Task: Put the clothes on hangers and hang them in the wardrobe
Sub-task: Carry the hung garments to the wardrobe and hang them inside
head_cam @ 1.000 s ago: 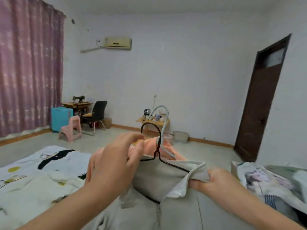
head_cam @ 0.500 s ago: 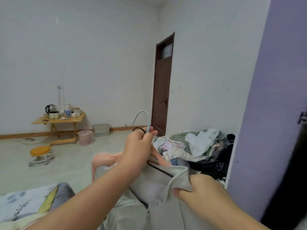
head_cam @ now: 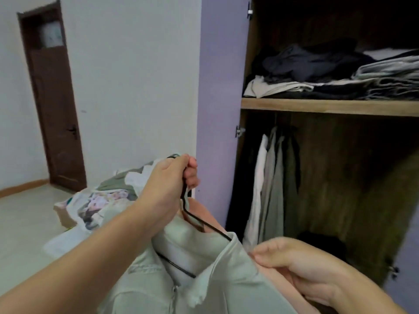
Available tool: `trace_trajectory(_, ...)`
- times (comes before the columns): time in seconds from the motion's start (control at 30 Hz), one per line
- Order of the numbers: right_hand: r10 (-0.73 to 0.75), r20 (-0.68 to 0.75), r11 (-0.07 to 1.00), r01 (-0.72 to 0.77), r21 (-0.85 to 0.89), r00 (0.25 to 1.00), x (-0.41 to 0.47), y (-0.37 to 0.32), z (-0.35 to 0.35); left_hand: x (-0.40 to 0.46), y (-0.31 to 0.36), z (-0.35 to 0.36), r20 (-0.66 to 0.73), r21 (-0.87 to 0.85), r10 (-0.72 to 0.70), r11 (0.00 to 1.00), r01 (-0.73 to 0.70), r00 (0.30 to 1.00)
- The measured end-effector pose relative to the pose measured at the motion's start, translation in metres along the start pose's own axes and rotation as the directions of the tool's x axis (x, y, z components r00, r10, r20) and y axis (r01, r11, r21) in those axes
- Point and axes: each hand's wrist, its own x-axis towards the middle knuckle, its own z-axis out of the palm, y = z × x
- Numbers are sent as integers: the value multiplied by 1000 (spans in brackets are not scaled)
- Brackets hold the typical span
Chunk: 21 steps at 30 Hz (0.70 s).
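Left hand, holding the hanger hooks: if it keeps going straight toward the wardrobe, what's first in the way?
Probably the purple wardrobe door, edge-on just beyond the left hand. Slightly further right it would pass into the opening toward the hung clothes. Depth is unclear from one view.

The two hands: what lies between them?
In the head view, the black hanger and the pale green jacket's collar span the gap between the left hand, gripping the hanger's hook, and the right hand, holding pink cloth.

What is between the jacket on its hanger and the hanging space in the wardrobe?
Nothing visible blocks it. The left hand grips the hanger carrying the jacket; the wardrobe stands open, with clothes already hanging at the left. The rail itself is too dark to see.
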Motion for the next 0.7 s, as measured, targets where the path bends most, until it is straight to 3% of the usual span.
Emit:
trace_trajectory(0.1,35,7,999,-35,-19,999,-32,22,-21,3,-22,28,45,8,3,1000,-3,999)
trace_trajectory(0.2,67,28,988,-62,-143,997,-66,33,-44,3,-40,62,87,14,-5,1000,4,996)
trace_trajectory(0.27,69,-18,979,-71,-193,997,-86,40,-61,4,-49,86,125,-16,-25,1000,27,992)
trace_trajectory(0.37,70,-104,989,-83,-120,992,-111,53,-88,7,-58,123,184,-32,-42,998,49,982)
trace_trajectory(0.5,47,-100,975,-68,-213,994,-135,54,-114,9,-73,174,245,-21,-31,999,37,969)
trace_trajectory(0.57,18,-155,977,-50,-209,988,-141,54,-134,15,-85,196,274,-9,-57,998,61,960)
trace_trajectory(0.63,28,-226,997,-44,-68,974,-144,58,-155,23,-99,214,321,-7,-96,995,103,942)
trace_trajectory(0.7,4,-402,999,-21,-39,916,-142,56,-167,33,-115,227,363,-9,-128,990,141,923)
